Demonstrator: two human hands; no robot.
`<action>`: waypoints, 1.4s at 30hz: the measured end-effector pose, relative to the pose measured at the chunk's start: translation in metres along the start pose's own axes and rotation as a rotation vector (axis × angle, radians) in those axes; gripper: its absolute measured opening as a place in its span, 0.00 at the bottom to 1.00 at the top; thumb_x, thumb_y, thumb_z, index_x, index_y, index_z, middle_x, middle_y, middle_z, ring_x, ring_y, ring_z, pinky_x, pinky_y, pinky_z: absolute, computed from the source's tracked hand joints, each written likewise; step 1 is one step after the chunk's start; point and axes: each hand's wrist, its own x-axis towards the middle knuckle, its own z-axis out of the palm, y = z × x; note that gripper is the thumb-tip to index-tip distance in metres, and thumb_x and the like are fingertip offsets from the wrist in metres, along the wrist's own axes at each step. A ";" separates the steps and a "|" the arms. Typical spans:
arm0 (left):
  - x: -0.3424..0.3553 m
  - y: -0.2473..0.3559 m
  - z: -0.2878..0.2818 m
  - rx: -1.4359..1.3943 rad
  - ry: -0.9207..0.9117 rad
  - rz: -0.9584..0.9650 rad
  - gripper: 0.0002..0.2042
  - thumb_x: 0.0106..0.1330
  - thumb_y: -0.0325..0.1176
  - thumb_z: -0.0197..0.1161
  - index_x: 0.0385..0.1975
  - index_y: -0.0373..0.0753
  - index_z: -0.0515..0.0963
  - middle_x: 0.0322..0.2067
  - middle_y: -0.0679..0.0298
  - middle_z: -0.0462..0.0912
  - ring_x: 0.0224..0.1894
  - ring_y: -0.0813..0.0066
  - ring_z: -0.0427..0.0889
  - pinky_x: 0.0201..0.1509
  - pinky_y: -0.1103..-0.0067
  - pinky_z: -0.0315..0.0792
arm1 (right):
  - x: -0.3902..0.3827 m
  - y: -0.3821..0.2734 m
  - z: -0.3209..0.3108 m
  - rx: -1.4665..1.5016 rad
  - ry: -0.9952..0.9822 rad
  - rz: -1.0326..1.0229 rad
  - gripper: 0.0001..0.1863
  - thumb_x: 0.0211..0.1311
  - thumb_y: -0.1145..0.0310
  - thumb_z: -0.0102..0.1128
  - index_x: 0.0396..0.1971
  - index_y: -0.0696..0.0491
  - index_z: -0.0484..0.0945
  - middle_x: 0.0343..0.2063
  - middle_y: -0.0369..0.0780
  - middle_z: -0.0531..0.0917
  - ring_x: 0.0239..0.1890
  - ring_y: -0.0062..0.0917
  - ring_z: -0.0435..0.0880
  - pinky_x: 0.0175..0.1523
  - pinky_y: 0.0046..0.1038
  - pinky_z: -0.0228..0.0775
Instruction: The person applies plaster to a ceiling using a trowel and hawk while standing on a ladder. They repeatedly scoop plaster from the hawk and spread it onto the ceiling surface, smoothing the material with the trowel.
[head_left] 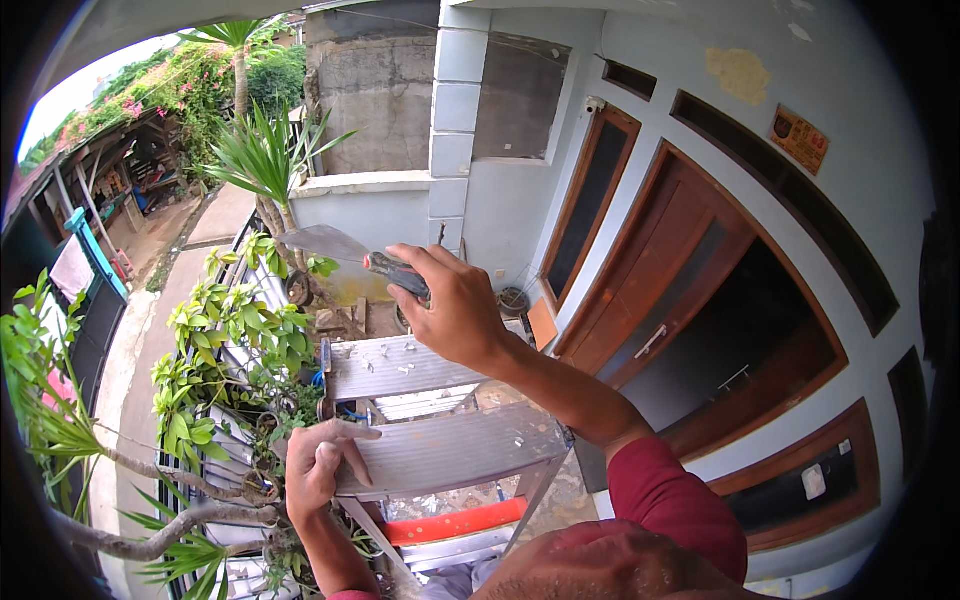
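Two hands up high on an aluminium stepladder (440,450). Right hand (455,305) raised, fingers wrapped tight round the dark handle of a putty knife (345,252), flat metal blade pointing left, just above the ladder top. Left hand (318,462) gripping the ladder's top step at its left edge, thumb on top. Leafy green plants (235,340) just left of the ladder. Brown wooden door (665,270) to the right.

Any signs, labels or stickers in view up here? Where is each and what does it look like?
Wall plaque: upper right on the white wall above the doorway, rectangular, orange-brown with a dark emblem.
Sticker: lower right window pane, small, white, roughly rectangular.
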 end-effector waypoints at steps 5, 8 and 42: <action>-0.014 0.003 0.007 0.151 0.029 0.154 0.30 0.73 0.59 0.52 0.35 0.35 0.88 0.12 0.66 0.80 0.20 0.74 0.74 0.30 0.77 0.67 | 0.004 0.002 -0.011 0.127 0.036 0.050 0.22 0.59 0.72 0.72 0.55 0.57 0.81 0.38 0.48 0.86 0.37 0.38 0.89 0.42 0.34 0.79; -0.014 0.009 0.016 0.349 0.106 0.060 0.22 0.66 0.52 0.62 0.32 0.37 0.89 0.18 0.62 0.83 0.24 0.73 0.74 0.30 0.77 0.66 | 0.004 0.005 -0.025 0.260 0.099 0.115 0.20 0.62 0.71 0.70 0.54 0.58 0.83 0.31 0.43 0.86 0.32 0.25 0.85 0.39 0.27 0.75; 0.027 0.014 0.122 1.053 -0.106 -0.097 0.49 0.73 0.72 0.27 0.57 0.28 0.79 0.49 0.46 0.83 0.54 0.52 0.80 0.63 0.63 0.67 | -0.294 0.069 0.000 1.252 0.527 1.050 0.10 0.71 0.76 0.55 0.48 0.56 0.68 0.40 0.46 0.84 0.34 0.21 0.84 0.42 0.26 0.79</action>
